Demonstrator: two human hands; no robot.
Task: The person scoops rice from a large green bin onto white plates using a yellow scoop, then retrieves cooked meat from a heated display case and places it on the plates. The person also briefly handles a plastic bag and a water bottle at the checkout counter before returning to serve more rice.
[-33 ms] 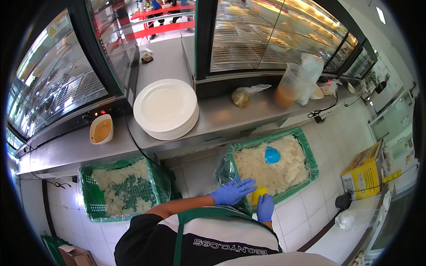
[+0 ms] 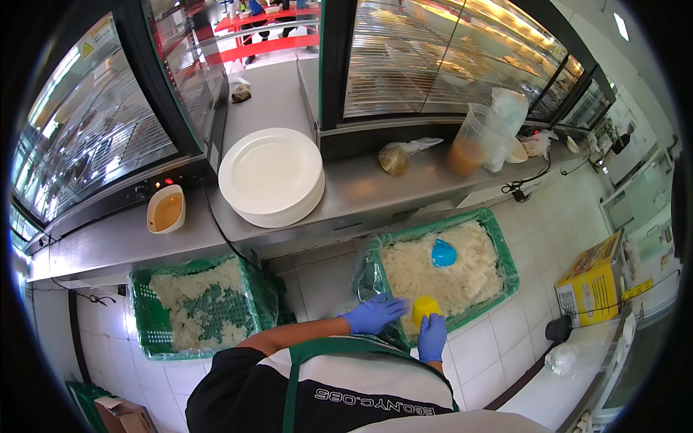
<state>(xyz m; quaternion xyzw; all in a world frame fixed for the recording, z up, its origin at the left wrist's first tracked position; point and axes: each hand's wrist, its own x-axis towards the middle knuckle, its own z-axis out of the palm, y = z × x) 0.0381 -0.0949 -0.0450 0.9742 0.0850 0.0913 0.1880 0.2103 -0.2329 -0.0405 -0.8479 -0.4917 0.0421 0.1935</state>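
My right hand (image 2: 432, 339), in a blue glove, is closed around a yellow cup (image 2: 424, 306) at the near edge of a green crate (image 2: 507, 254). Whether anything is inside the cup, I cannot tell. The crate is lined with clear plastic and heaped with cooked white rice (image 2: 411, 261). My left hand (image 2: 374, 315), gloved too, reaches over the crate's near left corner with its fingers stretched out and nothing in them. It is just left of the cup. A blue scoop or bowl (image 2: 443, 252) lies on the rice toward the back.
A second green crate (image 2: 153, 333) with less rice stands at left. Along the steel counter (image 2: 361, 203) are stacked white plates (image 2: 271, 177), a bowl of brown liquid (image 2: 167, 210), a bagged item (image 2: 394, 159) and a plastic pitcher (image 2: 467, 144). A yellow box (image 2: 590, 283) sits right.
The yellow cup has shifted slightly right and up, with my right hand still on it. My left hand has drawn back a little to the left, away from the cup.
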